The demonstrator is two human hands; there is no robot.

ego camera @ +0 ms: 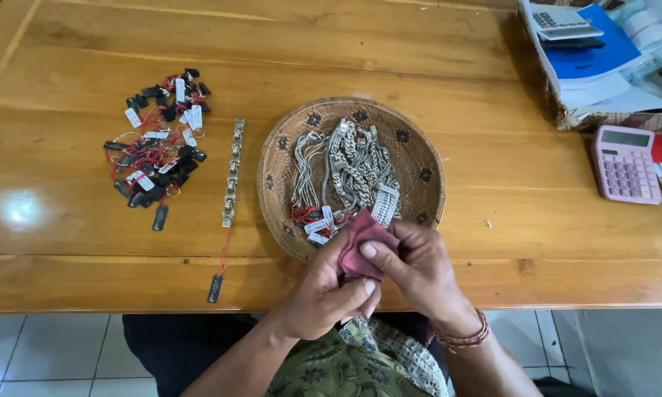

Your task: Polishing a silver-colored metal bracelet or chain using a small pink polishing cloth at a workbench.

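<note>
Cloth, dark pink, is pinched between both hands just at the near rim of the woven basket. Left hand is clenched on its lower part, right hand is closed on its top with the thumb pressed flat. Silver chains are heaped inside the basket. Single bracelet and tag pile are laid left of the basket; bare table is left open right of it, up to the pink calculator.

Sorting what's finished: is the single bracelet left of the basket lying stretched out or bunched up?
Stretched out. The bracelet lies in one straight line on the table, its dark tag trailing toward the near edge.
</note>
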